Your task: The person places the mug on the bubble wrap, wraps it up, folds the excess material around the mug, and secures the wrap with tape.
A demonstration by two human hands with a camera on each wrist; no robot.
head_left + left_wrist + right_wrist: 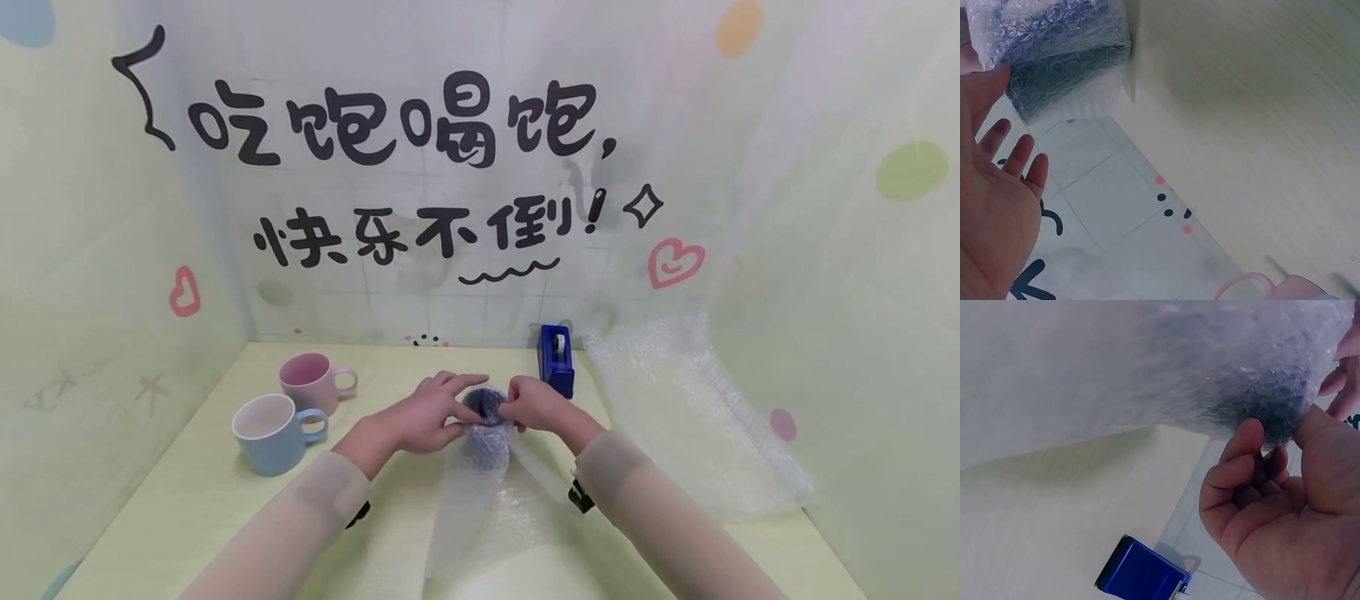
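Note:
A dark blue cylindrical object, seemingly a cup, stands wrapped in bubble wrap [486, 446] before the person; a long loose tail of the sheet runs toward the near edge. My left hand [429, 414] pinches the wrap at the upper left rim with thumb and index finger. In the left wrist view, its other fingers [1019, 153] extend away from the wrapped object [1066, 81]. On the opposite side, my right hand [542, 404] pinches the wrap at the top, its fingers curled in the right wrist view. The wrap blurs the object's details.
To the left stand a pink mug [309, 383] and a light blue mug [268, 437]. A blue tape dispenser [557, 362] sits at the back, right of the hands. Another bubble wrap sheet [690, 425] lies at the right. A printed curtain [450, 308] hangs behind the table.

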